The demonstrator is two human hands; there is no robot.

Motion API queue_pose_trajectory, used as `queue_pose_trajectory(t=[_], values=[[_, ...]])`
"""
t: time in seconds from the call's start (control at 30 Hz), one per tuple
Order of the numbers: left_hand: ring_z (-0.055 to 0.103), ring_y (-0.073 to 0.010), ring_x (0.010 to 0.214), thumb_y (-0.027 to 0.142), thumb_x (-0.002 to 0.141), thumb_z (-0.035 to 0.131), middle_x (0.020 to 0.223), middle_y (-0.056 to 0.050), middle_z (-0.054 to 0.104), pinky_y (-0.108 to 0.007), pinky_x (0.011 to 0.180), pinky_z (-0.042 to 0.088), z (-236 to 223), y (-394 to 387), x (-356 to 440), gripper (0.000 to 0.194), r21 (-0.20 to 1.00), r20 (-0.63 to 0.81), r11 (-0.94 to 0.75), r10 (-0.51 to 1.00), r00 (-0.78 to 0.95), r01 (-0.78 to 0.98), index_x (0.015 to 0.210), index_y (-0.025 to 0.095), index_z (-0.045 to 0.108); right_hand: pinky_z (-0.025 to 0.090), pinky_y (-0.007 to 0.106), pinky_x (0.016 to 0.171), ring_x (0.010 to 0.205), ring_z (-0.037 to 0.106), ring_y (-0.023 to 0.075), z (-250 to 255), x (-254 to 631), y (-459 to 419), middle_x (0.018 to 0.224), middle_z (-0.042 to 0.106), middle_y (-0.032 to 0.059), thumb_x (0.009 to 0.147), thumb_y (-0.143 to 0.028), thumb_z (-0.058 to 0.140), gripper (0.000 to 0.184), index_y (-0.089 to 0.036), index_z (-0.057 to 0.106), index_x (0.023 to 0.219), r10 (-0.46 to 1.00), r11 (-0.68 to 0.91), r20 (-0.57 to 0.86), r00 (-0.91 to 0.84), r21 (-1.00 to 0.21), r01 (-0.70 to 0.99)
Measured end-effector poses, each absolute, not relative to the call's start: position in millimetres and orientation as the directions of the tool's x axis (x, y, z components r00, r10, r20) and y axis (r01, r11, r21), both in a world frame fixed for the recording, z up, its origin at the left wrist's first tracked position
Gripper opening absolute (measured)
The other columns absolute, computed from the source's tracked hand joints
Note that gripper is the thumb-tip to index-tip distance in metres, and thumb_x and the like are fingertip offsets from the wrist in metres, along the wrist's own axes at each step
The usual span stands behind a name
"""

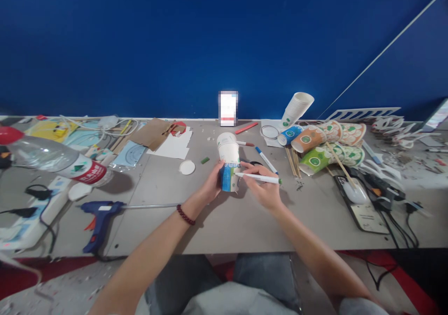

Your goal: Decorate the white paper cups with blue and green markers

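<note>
My left hand (212,180) is wrapped round the left side of a paper cup (229,177) with a blue and green printed wall. White cups (228,148) are joined to its far end. In my right hand (262,189) is a white marker (262,178) with a green end, held like a pen. Its tip points at the right side of the printed cup; whether it touches cannot be made out. Nearby lie a white paper disc (187,167), a small green piece (205,160) and a blue and white marker (266,160).
A blue glue gun (101,219) lies at the left, near a plastic bottle (66,158) and a power strip (38,217). Stacked cups (297,109) and printed cups (315,161) are at the right, with wooden sticks (293,162). A phone (228,108) stands against the blue wall.
</note>
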State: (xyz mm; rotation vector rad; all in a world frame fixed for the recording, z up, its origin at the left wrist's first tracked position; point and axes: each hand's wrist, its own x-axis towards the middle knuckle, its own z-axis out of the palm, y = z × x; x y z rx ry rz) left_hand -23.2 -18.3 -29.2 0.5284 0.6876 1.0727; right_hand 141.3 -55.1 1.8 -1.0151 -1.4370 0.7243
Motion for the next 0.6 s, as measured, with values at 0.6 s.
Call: queue_pose_trajectory(t=[0.6], values=[[0.073, -0.026, 0.091, 0.043, 0.089, 0.069, 0.107, -0.008, 0.077, -0.042, 0.087, 0.059, -23.9, -20.4, -22.7, 0.034, 0.693, -0.255, 0.399, 0.915, 0.314, -0.601, 0.112, 0.018, 0.067, 0.066, 0.044, 0.078, 0.105, 0.08, 0.0341, 2.0, 140.4, -55.5, 0.08, 0.08, 0.0063, 0.089, -0.04, 0.075, 0.016, -0.025, 0.071, 0.084, 0.897, 0.415, 0.432, 0.092, -0.896, 0.161]])
